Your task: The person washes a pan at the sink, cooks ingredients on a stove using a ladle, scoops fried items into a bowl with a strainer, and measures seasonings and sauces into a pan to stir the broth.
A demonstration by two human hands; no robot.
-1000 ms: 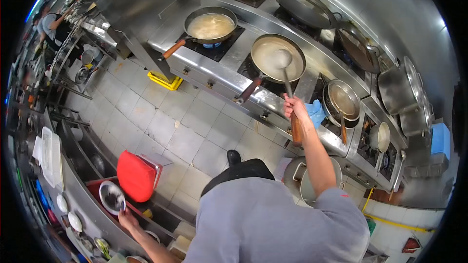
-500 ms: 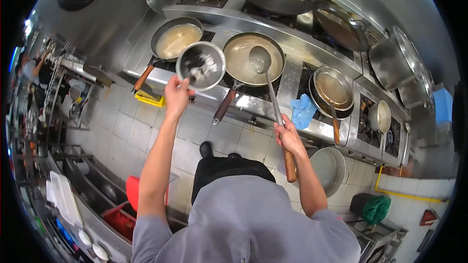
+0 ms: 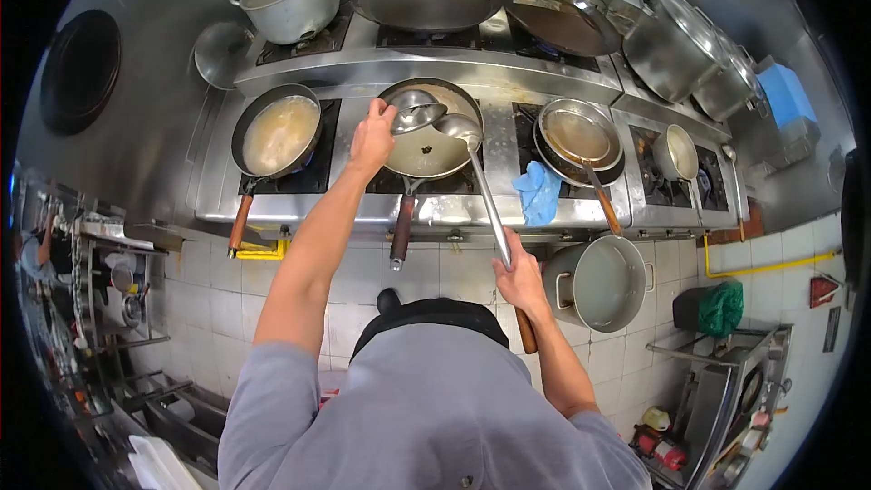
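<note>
My left hand (image 3: 373,135) grips the rim of a small metal bowl (image 3: 415,111), tilted over the middle pan (image 3: 431,156). Pale liquid fills that pan, with a small dark piece in it. The wooden handle of a long ladle (image 3: 490,204) is in my right hand (image 3: 520,272). Its round head is over the same pan, beside the bowl. Whether bowl and ladle touch, I cannot tell. On the left burner stands another pan (image 3: 278,132) of cloudy yellowish liquid.
Right of the middle pan are a blue cloth (image 3: 537,192) and a strainer (image 3: 579,132) on a pan. A large pot (image 3: 606,283) stands below the stove edge. Wide pans (image 3: 428,0) and a pot (image 3: 292,0) line the back burners. A small saucepan (image 3: 676,152) sits further right.
My view has turned toward the stove. My left hand has brought the bowl from the left counter to the middle pan and tipped it. The ladle stays at that pan.
</note>
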